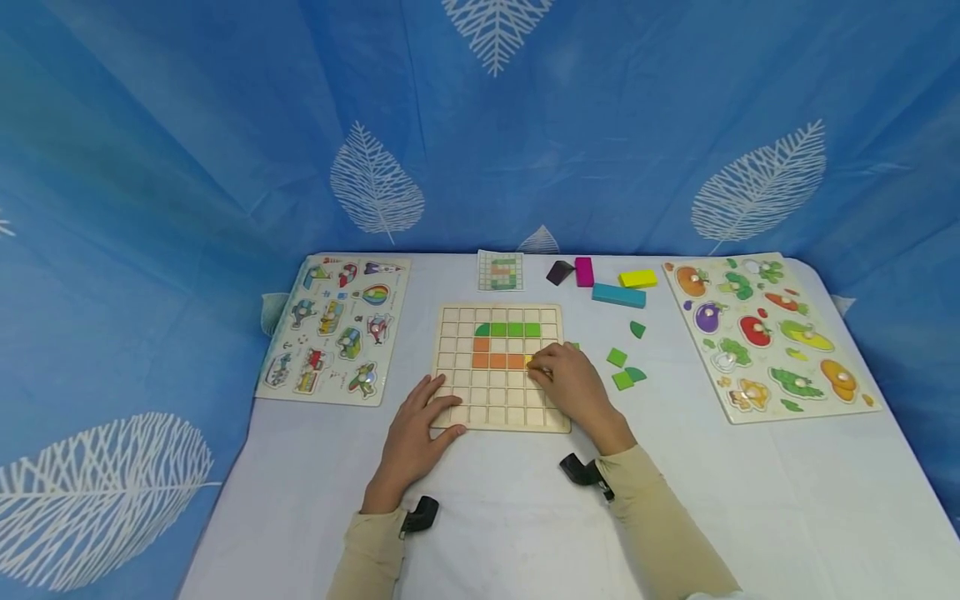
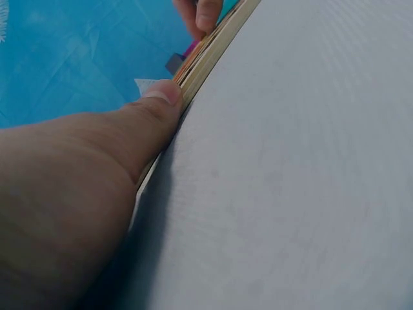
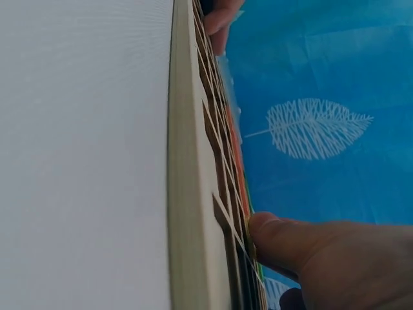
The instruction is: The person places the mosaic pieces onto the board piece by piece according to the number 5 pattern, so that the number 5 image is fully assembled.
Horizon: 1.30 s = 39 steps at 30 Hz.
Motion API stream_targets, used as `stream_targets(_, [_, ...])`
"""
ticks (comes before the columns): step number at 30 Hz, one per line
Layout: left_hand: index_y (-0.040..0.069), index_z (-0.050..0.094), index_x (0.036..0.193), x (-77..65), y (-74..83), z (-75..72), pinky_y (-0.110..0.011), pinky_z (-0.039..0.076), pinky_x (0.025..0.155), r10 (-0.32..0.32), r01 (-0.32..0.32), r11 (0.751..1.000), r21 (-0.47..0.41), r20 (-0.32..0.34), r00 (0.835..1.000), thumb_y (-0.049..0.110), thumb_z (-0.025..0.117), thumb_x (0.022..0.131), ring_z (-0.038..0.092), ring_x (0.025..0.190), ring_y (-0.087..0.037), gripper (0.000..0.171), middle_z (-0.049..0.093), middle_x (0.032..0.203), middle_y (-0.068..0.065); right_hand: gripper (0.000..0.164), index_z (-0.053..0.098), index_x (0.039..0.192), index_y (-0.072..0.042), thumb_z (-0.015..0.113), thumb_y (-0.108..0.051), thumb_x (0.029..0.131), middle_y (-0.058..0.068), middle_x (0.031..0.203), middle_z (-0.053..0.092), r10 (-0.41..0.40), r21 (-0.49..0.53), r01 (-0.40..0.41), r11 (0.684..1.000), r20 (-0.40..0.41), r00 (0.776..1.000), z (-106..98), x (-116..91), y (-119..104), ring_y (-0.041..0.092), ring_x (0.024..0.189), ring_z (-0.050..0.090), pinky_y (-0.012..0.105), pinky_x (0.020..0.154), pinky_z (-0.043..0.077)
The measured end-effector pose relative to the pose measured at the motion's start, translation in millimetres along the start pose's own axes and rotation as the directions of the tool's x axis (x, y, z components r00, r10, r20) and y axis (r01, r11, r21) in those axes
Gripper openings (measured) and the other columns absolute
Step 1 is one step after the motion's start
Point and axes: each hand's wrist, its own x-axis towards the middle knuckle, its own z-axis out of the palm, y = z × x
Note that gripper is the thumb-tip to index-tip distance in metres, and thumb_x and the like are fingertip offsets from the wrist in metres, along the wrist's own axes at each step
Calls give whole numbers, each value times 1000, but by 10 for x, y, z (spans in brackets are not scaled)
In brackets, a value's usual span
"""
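A wooden grid board (image 1: 497,397) lies on the white table. In its cells sit a row of green pieces (image 1: 515,330) and several orange squares (image 1: 497,361). My right hand (image 1: 573,383) pinches a small yellow piece (image 1: 528,360) at the right end of the lower orange row; the fingers hide most of it. Fingers spread, my left hand (image 1: 414,433) rests on the board's lower left edge. The left wrist view has the left thumb (image 2: 161,97) against the board's side. In the right wrist view, the right thumb (image 3: 268,229) is down at the grid.
Right of the board lie loose green squares (image 1: 617,357) and quarter-round pieces (image 1: 637,329). Behind them are teal (image 1: 618,296), yellow (image 1: 637,279), magenta (image 1: 584,272) and dark blocks (image 1: 558,272). A pattern card (image 1: 500,272) lies behind the board. Knobbed puzzles flank it: vehicles (image 1: 397,333), vegetables (image 1: 757,367).
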Motion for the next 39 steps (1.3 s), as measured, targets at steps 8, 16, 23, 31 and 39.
stream_targets(8, [22,70,126,0,-11,5,-66,33,117,13,-13,1000,4,-5,1000,40,79,88,30,155,-33,42,42,162,-5,17,78,107,-10,74,-21,95,9,112,74,48,-25,-49,998,-31,998,-237,-295,332,31,105,63,49,94,51])
stream_targets(16, [22,70,126,0,-13,0,-66,32,118,9,-9,1000,5,-6,1000,40,78,89,30,155,-34,42,42,162,-6,25,73,114,-1,73,-16,95,23,122,67,197,-35,-207,978,-198,960,-458,-468,774,42,108,58,57,93,48])
stream_targets(23, [22,70,125,-1,-8,6,-66,33,118,18,-18,1000,5,-10,1000,39,79,88,31,154,-34,42,43,161,-7,30,70,118,1,69,-20,96,27,127,64,274,-67,-288,955,-166,947,-465,-474,837,46,113,55,60,93,46])
stream_targets(31, [22,70,125,-3,0,6,-66,33,117,14,-14,1000,-3,-8,1000,40,79,88,30,155,-34,42,43,161,-6,32,71,115,1,70,-25,96,26,120,68,319,-63,-338,939,-201,926,-389,-409,797,45,105,57,57,84,45])
stream_targets(39, [22,71,125,-1,9,-1,-66,33,118,7,-7,1000,-5,-9,1000,39,79,88,31,155,-34,41,43,161,-5,31,70,118,0,69,-22,96,24,120,68,366,-29,-379,925,-194,910,-357,-316,747,43,103,57,57,86,44])
